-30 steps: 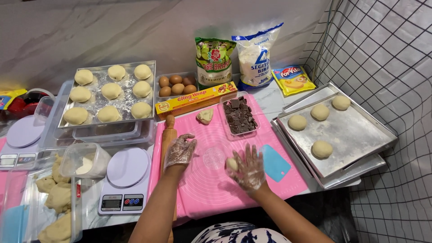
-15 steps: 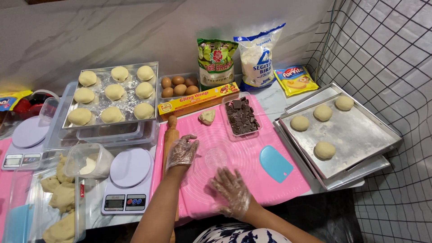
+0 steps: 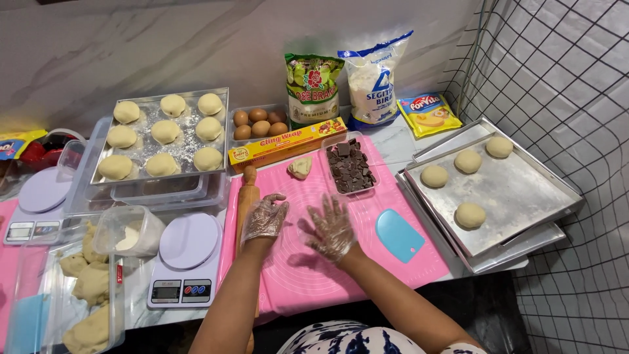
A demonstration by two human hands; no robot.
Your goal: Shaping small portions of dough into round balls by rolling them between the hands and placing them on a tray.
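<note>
Both of my hands wear clear plastic gloves and are over a pink silicone mat. My right hand lies flat on the mat with its fingers spread; anything under the palm is hidden. My left hand rests with loosely curled fingers and holds nothing, right next to a wooden rolling pin at the mat's left edge. A small piece of dough lies at the far end of the mat. Beside it is a clear tub of chocolate chunks. A blue scraper lies to the right of my right hand.
A metal tray at the right holds several dough balls, and a floured tray at the back left holds several more. Eggs, a long yellow box, bags, two scales, a flour tub and a dough container surround the mat. A wire grid stands at the right.
My right hand held a dough ball above the mat, dropped flat near the front edge, then slid forward toward the middle. My left hand stayed by the rolling pin.
</note>
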